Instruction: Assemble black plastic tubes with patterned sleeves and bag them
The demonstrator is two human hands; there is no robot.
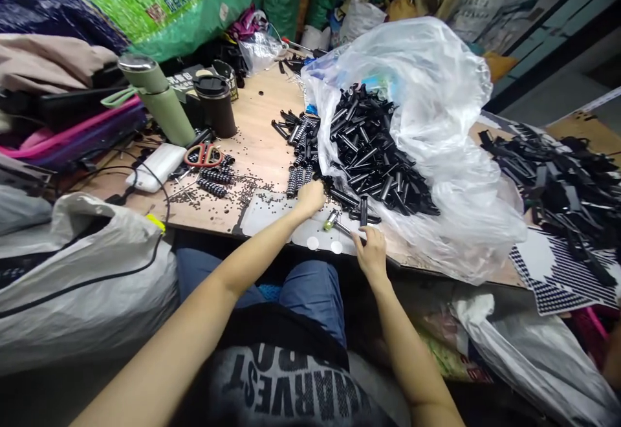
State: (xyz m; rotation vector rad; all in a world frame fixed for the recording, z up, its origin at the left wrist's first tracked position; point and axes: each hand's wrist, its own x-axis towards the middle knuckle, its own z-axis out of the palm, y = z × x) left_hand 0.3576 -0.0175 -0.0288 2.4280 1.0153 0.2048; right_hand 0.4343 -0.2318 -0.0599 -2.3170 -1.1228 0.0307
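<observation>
My left hand (pixel 310 195) reaches onto the wooden table (pixel 257 142) with its fingers curled down beside a row of black studded cylinders (pixel 297 180); what it grips is hidden. My right hand (pixel 371 249) is at the table's front edge, pinching the end of a thin tool with a yellow-green tip (pixel 332 220). Just beyond both hands lies a heap of black plastic tubes (pixel 373 152) spilling from a clear plastic bag (pixel 436 123).
Red-handled scissors (pixel 204 154), a green flask (pixel 158 97), a dark cup (pixel 216 103) and a white case (pixel 156 167) stand at the left. Small black beads scatter over the table. More black parts (pixel 553 175) pile at the right. Grey sacks (pixel 82 278) flank my lap.
</observation>
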